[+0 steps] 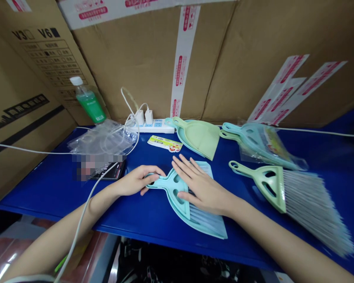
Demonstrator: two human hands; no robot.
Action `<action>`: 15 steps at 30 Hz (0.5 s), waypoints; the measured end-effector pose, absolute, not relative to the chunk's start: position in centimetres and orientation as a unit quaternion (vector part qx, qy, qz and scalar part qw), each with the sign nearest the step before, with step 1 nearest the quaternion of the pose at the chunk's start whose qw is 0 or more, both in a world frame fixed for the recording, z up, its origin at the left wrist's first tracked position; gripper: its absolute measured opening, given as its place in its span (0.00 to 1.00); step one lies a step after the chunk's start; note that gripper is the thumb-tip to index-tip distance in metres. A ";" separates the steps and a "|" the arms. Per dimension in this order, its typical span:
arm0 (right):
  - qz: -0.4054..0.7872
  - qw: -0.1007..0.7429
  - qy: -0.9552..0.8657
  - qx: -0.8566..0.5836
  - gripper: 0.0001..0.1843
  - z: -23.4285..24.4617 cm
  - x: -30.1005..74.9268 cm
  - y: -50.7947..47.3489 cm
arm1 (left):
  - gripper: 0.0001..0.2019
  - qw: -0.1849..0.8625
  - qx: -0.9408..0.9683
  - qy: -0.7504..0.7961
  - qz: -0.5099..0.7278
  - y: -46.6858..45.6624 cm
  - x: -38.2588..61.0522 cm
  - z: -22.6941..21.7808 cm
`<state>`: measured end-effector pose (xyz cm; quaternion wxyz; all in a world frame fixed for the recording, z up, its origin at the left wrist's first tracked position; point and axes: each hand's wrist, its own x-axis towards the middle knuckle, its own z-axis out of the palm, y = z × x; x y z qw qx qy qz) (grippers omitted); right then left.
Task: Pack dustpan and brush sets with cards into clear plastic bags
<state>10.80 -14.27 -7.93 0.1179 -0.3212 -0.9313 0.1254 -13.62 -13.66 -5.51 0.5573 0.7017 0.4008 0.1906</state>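
A light blue hand brush nested in a light blue dustpan point(194, 218) lies on the blue table point(153, 220) in front of me. My left hand point(137, 180) is curled round the end of the blue handle point(156, 181). My right hand point(199, 182) lies flat on the brush head with its fingers stretched out and spread. A green hand brush point(286, 190) with grey bristles lies to the right of my right hand, apart from it.
A green dustpan point(200, 135) and a bagged blue brush set point(259, 143) lie further back. A power strip point(150, 125), a paper label point(165, 143), clear plastic bags point(102, 141), a green bottle point(90, 103) and a white cable point(85, 208) occupy the left. Cardboard boxes point(253, 59) wall the back.
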 end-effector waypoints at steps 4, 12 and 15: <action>0.079 0.126 -0.932 -0.330 0.40 -8.4 11.4 -14.0 | 0.16 0.554 0.707 0.396 0.190 -13.7 -13.8 -5.5; 0.008 0.119 -0.929 -0.349 0.40 -8.9 12.6 -13.6 | 0.19 0.536 0.714 0.417 0.170 -13.6 -14.0 -5.4; -0.009 0.117 -0.929 -0.351 0.41 -9.1 12.9 -13.4 | 0.19 0.521 0.721 0.428 0.161 -13.6 -14.1 -5.1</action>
